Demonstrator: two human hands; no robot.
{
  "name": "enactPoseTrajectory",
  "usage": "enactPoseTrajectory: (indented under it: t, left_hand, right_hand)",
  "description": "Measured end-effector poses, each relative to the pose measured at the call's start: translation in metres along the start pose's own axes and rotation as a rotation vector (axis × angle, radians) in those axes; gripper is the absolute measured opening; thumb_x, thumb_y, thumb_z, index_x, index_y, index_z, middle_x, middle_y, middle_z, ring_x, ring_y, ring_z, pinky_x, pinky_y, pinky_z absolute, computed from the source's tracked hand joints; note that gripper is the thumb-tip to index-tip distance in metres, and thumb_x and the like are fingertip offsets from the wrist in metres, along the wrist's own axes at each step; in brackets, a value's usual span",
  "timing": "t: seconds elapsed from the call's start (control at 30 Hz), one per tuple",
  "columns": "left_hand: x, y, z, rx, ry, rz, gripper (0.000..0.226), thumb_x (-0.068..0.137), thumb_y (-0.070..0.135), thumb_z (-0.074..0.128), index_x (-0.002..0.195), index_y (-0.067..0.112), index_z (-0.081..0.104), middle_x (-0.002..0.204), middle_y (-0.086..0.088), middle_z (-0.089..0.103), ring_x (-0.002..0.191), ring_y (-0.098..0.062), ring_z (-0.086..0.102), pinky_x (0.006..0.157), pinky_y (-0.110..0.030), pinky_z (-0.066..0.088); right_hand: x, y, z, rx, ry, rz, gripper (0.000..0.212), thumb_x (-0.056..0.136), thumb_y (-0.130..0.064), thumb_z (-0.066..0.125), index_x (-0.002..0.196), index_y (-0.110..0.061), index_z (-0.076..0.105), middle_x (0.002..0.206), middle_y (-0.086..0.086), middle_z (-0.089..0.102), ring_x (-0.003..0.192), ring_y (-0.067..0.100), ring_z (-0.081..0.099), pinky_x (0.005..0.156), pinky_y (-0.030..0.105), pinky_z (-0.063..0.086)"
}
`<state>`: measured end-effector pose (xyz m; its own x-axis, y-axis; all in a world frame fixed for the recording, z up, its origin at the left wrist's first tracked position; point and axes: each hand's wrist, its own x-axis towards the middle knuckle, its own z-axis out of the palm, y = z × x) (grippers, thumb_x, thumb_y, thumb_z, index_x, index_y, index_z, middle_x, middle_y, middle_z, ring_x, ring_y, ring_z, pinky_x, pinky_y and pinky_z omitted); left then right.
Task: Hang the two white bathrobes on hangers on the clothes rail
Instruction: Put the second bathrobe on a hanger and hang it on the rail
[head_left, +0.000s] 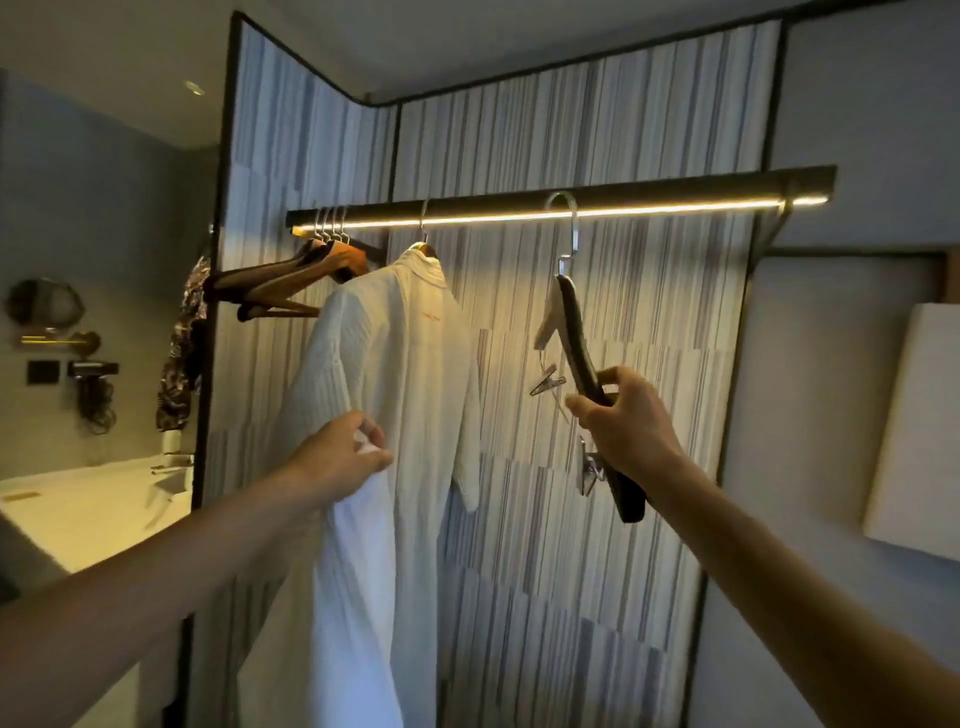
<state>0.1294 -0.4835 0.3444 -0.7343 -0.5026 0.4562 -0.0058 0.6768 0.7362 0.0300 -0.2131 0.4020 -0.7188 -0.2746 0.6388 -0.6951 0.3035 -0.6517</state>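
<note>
One white bathrobe (400, 364) hangs from a hanger on the lit clothes rail (545, 205), left of centre. My left hand (340, 454) pinches white bathrobe fabric at its left front edge; whether this cloth belongs to that robe or a second one I cannot tell. My right hand (626, 421) grips a dark wooden hanger (576, 338) with metal clips. The hanger is tilted steeply, and its metal hook (566, 228) is looped over the rail to the right of the robe.
Several bare wooden hangers (291, 283) are bunched at the rail's left end. A dark patterned garment (182, 343) hangs on the panel edge at left. A pale countertop (88, 514) lies lower left, and a striped wall panel (623, 364) backs the rail.
</note>
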Motion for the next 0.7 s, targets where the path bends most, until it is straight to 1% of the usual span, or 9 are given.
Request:
enactPoseTrajectory:
  t: [0.07, 0.1, 0.17, 0.2, 0.3, 0.4, 0.5, 0.6, 0.7]
  left_hand:
    - [-0.004, -0.017, 0.002, 0.076, -0.018, 0.006, 0.016, 0.085, 0.019, 0.072, 0.085, 0.012, 0.058, 0.09, -0.012, 0.064, 0.091, -0.031, 0.062, 0.072, -0.034, 0.047]
    - [-0.005, -0.024, 0.004, 0.103, -0.03, 0.004, 0.014, 0.085, 0.018, 0.071, 0.085, 0.012, 0.059, 0.095, -0.015, 0.066, 0.096, -0.033, 0.063, 0.075, -0.036, 0.049]
    - [-0.009, -0.035, 0.007, 0.189, -0.049, -0.003, 0.01, 0.087, 0.017, 0.067, 0.091, 0.009, 0.063, 0.107, -0.021, 0.067, 0.105, -0.036, 0.062, 0.08, -0.039, 0.05]
    - [-0.012, -0.037, 0.009, 0.236, -0.05, -0.01, 0.012, 0.088, 0.017, 0.063, 0.096, 0.008, 0.064, 0.11, -0.021, 0.067, 0.105, -0.037, 0.061, 0.079, -0.037, 0.048]
    - [-0.025, -0.036, 0.018, 0.313, -0.043, -0.03, 0.017, 0.092, 0.019, 0.059, 0.102, 0.006, 0.064, 0.117, -0.021, 0.064, 0.108, -0.037, 0.059, 0.075, -0.031, 0.041]
    - [-0.047, -0.026, 0.023, 0.352, -0.056, -0.044, 0.02, 0.093, 0.02, 0.059, 0.101, 0.005, 0.069, 0.114, -0.021, 0.067, 0.107, -0.037, 0.061, 0.076, -0.032, 0.043]
    - [-0.07, -0.011, 0.035, 0.324, -0.073, -0.021, 0.021, 0.09, 0.02, 0.063, 0.1, 0.002, 0.071, 0.103, -0.019, 0.069, 0.096, -0.032, 0.063, 0.07, -0.026, 0.038]
    - [-0.099, 0.02, 0.058, 0.271, -0.16, 0.045, 0.018, 0.09, 0.019, 0.066, 0.098, 0.004, 0.069, 0.092, -0.012, 0.063, 0.087, -0.025, 0.058, 0.07, -0.026, 0.037]
    - [-0.124, 0.058, 0.078, 0.122, -0.297, 0.076, 0.003, 0.086, 0.017, 0.067, 0.087, 0.014, 0.068, 0.092, -0.009, 0.068, 0.09, -0.023, 0.063, 0.075, -0.034, 0.05]
  right_hand:
    - [-0.056, 0.012, -0.003, 0.049, -0.102, 0.044, 0.033, 0.093, -0.022, 0.062, 0.122, -0.012, 0.049, 0.09, 0.005, 0.064, 0.067, 0.016, 0.064, 0.053, 0.019, 0.048]
    - [-0.083, 0.016, -0.004, 0.08, -0.15, 0.063, 0.032, 0.093, -0.02, 0.062, 0.121, -0.011, 0.05, 0.089, 0.007, 0.065, 0.069, 0.017, 0.065, 0.056, 0.021, 0.05]
    - [-0.134, 0.02, -0.009, 0.138, -0.245, 0.09, 0.028, 0.092, -0.019, 0.062, 0.118, -0.013, 0.054, 0.082, 0.008, 0.067, 0.066, 0.014, 0.066, 0.057, 0.023, 0.053]
    - [-0.158, 0.021, -0.013, 0.162, -0.291, 0.105, 0.027, 0.091, -0.019, 0.062, 0.116, -0.014, 0.055, 0.078, 0.009, 0.068, 0.063, 0.012, 0.065, 0.057, 0.022, 0.053]
    - [-0.226, 0.019, -0.035, 0.24, -0.431, 0.128, 0.03, 0.084, -0.03, 0.063, 0.112, -0.021, 0.059, 0.072, 0.012, 0.067, 0.06, 0.016, 0.064, 0.059, 0.023, 0.054]
    - [-0.276, 0.013, -0.07, 0.261, -0.523, 0.124, 0.031, 0.079, -0.038, 0.064, 0.109, -0.03, 0.064, 0.074, 0.012, 0.068, 0.064, 0.019, 0.064, 0.063, 0.024, 0.054]
    - [-0.305, 0.009, -0.099, 0.275, -0.525, 0.165, 0.031, 0.075, -0.038, 0.066, 0.106, -0.036, 0.066, 0.075, 0.009, 0.071, 0.064, 0.015, 0.066, 0.063, 0.02, 0.055]
    - [-0.321, 0.008, -0.108, 0.289, -0.514, 0.153, 0.03, 0.079, -0.037, 0.065, 0.108, -0.03, 0.066, 0.072, 0.009, 0.069, 0.062, 0.015, 0.065, 0.062, 0.019, 0.054]
    - [-0.328, 0.024, -0.081, 0.249, -0.45, 0.133, 0.022, 0.09, -0.026, 0.063, 0.112, -0.023, 0.06, 0.075, 0.008, 0.067, 0.062, 0.015, 0.065, 0.059, 0.025, 0.055]
